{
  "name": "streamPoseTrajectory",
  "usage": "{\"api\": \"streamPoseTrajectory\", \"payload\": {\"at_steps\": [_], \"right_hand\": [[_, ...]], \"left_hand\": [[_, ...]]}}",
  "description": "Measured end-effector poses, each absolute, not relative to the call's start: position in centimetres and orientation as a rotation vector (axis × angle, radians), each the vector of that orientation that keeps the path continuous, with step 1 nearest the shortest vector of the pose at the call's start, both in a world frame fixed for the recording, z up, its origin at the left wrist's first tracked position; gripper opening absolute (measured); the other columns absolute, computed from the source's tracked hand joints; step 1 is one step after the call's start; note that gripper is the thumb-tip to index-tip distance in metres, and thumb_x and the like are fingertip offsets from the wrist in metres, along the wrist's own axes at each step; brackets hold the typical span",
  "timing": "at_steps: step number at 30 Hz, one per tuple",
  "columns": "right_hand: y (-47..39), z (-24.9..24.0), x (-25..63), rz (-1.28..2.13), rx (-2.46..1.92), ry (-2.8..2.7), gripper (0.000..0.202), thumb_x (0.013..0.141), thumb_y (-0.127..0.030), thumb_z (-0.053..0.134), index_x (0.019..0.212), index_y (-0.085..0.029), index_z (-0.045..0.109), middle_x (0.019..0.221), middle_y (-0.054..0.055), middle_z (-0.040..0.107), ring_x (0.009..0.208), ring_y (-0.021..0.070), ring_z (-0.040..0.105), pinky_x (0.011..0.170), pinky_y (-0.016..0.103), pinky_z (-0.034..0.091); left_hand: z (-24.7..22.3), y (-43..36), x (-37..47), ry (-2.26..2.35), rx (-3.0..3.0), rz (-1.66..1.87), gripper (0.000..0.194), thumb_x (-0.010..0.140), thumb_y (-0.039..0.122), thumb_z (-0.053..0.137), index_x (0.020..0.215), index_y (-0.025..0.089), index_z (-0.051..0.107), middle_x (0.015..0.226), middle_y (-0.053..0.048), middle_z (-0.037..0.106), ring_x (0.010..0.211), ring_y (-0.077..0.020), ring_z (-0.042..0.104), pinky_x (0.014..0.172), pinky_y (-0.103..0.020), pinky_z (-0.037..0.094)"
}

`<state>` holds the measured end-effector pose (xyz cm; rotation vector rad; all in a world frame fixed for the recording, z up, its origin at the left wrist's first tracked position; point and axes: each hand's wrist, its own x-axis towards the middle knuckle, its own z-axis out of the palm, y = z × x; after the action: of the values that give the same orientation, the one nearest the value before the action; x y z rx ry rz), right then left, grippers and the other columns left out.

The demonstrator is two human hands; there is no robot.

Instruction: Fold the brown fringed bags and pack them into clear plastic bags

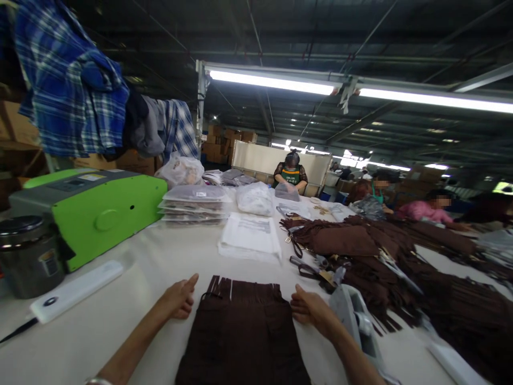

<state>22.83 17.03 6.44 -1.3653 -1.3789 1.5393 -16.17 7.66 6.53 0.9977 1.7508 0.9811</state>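
Observation:
A dark brown fringed item [244, 331], which looks like a soft bag, lies flat on the table in front of me with its fringe pointing away. Beside its left edge is my left hand [180, 300], thumb side up, fingers loosely bent and nothing seen in them. On the opposite side my right hand [308, 306] has its fingers apart, the tips close to the edge; whether they touch it I cannot tell. The item's near end runs out of view. Right of my right hand stands a grey tape dispenser [355, 321].
Brown fringed pieces [340, 238] are heaped along the right. Ahead lie white plastic bags [251, 235] and stacked clear packets [194, 200]. At left stand a green machine [116, 214], a dark jar [30, 262] and a white corded device [78, 291]. A co-worker [291, 174] is across the table.

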Motion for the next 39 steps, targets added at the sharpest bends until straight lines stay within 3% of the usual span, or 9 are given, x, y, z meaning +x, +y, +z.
{"api": "streamPoseTrajectory", "payload": {"at_steps": [3,6,11,15,20,27,32,36,39], "right_hand": [[20.1,6.1,20.9,1.755,-1.382,-1.319,0.057,0.078,-0.07,0.058,0.077,-0.013,0.062,0.068,0.008,0.065,0.057,0.0157,0.064,0.06,0.028,0.053],[21.7,5.8,18.7,1.924,-1.342,-1.313,0.052,0.082,-0.064,0.059,0.073,-0.013,0.06,0.059,0.002,0.059,0.046,0.0091,0.055,0.049,0.019,0.045],[22.9,5.4,16.1,2.131,-1.212,-1.369,0.051,0.08,-0.063,0.062,0.076,-0.012,0.064,0.068,0.004,0.065,0.06,0.0103,0.062,0.057,0.018,0.047],[23.7,5.0,14.7,2.162,-1.161,-1.497,0.057,0.067,-0.064,0.074,0.091,-0.013,0.066,0.074,0.002,0.067,0.063,0.012,0.062,0.063,0.023,0.05],[24.2,4.6,13.0,2.024,-1.205,-1.775,0.057,0.061,-0.053,0.08,0.101,-0.016,0.065,0.075,0.0,0.067,0.059,0.0128,0.059,0.056,0.024,0.046],[23.9,4.0,10.6,1.448,-1.29,-2.122,0.046,0.037,-0.021,0.089,0.079,-0.019,0.07,0.067,-0.006,0.058,0.064,0.0112,0.048,0.054,0.021,0.033],[22.9,5.3,10.6,1.399,-1.22,-2.165,0.016,0.056,-0.018,0.076,0.071,-0.017,0.07,0.059,-0.005,0.059,0.058,0.0113,0.051,0.055,0.022,0.039],[18.8,8.4,12.2,1.316,-1.117,-2.139,0.011,0.066,-0.019,0.071,0.077,-0.018,0.072,0.071,-0.002,0.067,0.069,0.0148,0.061,0.064,0.024,0.046],[14.4,9.5,14.1,1.002,-0.977,-2.294,0.011,0.073,-0.015,0.07,0.08,-0.023,0.073,0.083,0.0,0.069,0.082,0.0161,0.064,0.075,0.025,0.048]], "left_hand": [[5.9,10.1,-15.6,1.627,0.949,0.914,0.074,0.055,0.092,0.047,0.066,0.019,0.051,0.053,-0.004,0.058,0.049,-0.0204,0.059,0.05,-0.031,0.046],[5.8,11.1,-14.8,1.501,0.962,0.891,0.077,0.057,0.09,0.051,0.075,0.016,0.06,0.06,-0.003,0.061,0.053,-0.0174,0.058,0.052,-0.027,0.044],[5.9,12.8,-14.0,1.309,1.031,0.821,0.08,0.066,0.09,0.042,0.088,0.016,0.065,0.072,-0.003,0.065,0.059,-0.0149,0.057,0.05,-0.023,0.041],[5.2,15.1,-13.0,1.218,1.134,0.724,0.064,0.068,0.076,0.059,0.086,0.015,0.066,0.081,-0.005,0.069,0.067,-0.0164,0.061,0.061,-0.025,0.046],[4.2,17.6,-11.1,1.257,1.302,0.572,0.046,0.064,0.049,0.069,0.097,0.017,0.065,0.075,0.0,0.067,0.049,-0.0141,0.055,0.05,-0.026,0.042],[4.1,18.2,-8.2,1.479,1.666,0.55,0.024,0.054,0.024,0.067,0.078,0.019,0.067,0.066,0.003,0.06,0.067,-0.0194,0.056,0.055,-0.026,0.035],[5.9,17.1,-8.2,1.47,1.832,0.571,0.021,0.064,0.026,0.058,0.08,0.018,0.068,0.067,0.002,0.064,0.065,-0.0176,0.057,0.053,-0.024,0.035],[8.6,13.4,-8.6,1.417,2.014,0.646,0.021,0.077,0.026,0.054,0.092,0.021,0.068,0.079,0.003,0.068,0.073,-0.0161,0.06,0.063,-0.023,0.042],[9.4,8.9,-8.4,1.361,2.207,0.631,0.011,0.083,0.026,0.057,0.089,0.026,0.066,0.087,0.002,0.068,0.077,-0.0166,0.061,0.07,-0.025,0.042]]}}
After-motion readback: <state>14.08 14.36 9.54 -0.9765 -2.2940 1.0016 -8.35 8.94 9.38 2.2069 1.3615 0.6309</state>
